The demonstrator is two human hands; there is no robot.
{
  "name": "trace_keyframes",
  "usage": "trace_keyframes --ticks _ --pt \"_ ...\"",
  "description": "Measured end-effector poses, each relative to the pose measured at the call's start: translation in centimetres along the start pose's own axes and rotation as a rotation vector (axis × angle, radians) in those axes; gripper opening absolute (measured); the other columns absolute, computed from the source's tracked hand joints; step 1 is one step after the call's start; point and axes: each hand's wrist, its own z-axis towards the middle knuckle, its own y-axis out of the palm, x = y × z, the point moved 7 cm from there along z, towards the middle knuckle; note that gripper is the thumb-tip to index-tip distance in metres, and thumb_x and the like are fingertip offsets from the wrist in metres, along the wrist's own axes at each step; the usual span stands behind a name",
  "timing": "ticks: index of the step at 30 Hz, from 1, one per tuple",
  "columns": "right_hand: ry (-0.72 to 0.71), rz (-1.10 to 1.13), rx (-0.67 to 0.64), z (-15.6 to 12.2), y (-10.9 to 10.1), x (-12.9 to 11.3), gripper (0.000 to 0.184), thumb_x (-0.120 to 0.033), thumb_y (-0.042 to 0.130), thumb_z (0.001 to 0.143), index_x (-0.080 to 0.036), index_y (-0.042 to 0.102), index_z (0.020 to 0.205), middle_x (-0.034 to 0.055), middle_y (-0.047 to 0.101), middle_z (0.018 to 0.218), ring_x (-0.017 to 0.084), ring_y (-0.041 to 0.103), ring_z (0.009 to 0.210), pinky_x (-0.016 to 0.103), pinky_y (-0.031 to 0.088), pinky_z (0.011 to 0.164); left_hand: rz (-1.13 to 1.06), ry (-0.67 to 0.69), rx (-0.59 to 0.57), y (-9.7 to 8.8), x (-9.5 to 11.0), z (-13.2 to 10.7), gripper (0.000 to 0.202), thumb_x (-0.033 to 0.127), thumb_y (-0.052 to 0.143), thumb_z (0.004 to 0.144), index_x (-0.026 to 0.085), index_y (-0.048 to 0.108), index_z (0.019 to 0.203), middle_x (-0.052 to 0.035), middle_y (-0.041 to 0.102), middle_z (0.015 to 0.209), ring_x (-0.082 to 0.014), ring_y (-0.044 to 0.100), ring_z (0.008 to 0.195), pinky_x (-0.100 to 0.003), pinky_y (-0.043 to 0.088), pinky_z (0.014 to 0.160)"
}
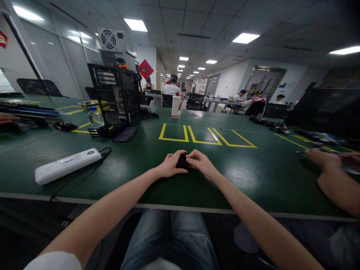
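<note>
Head view: left hand [172, 165] gripping small black object [181, 161] over green table [135, 161], near front edge. Right hand [201, 163] at object's right side, fingertips close together; cannot tell whether pinching it. Beyond: 3 yellow tape outlines [206, 143].

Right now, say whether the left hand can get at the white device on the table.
Likely yes: the left hand holds a small black object, but only a black cord seems to lie between that hand and the white device.

Green tabletop [135, 157] beneath left hand [170, 165]; glass partition [47, 56] far left of it; white wall [229, 80] far beyond right hand [201, 164]; lit ceiling panels [246, 38] high above both
</note>
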Motion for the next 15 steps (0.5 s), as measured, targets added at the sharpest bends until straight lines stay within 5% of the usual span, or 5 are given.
trace_keyframes --ticks 15 --pt "-0.022 -0.084 -0.017 0.0 -0.3 -0.3 0.022 -0.035 0.058 0.066 -0.02 0.051 0.08 0.0006 0.054 0.089 0.014 0.052 0.084 0.033 0.046 0.073 -0.016 0.001 -0.002 0.0 -0.2 0.1 0.068 0.043 0.058 0.066 0.025 0.021 0.12 -0.0063 0.039 0.12 -0.0229 0.037 0.111 -0.04 0.023 0.093"
